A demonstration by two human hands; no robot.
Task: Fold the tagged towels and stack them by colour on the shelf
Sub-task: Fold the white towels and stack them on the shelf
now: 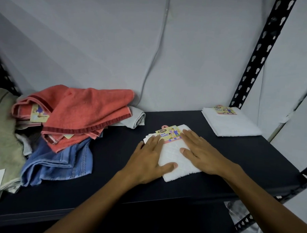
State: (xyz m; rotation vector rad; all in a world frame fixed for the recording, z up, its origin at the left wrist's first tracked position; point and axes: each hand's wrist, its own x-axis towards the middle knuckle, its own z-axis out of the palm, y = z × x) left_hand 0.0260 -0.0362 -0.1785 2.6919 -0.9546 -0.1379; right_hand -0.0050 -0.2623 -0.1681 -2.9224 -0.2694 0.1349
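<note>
Both hands, left hand [150,156] and right hand [198,150], were laid flat, fingers straight, on a folded white towel [175,157] at mid-shelf [111,185]. Folding was judged finished; transfer onto the white stack [231,125] was called for.

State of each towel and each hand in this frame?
White towel under hands: folded, flat, tag up.
White towel at back right: folded, tag up.
Red towels: loose heap.
Blue towel: crumpled.
Olive towel: unfolded.
Left hand: flat, pressing.
Right hand: flat, pressing.
</note>
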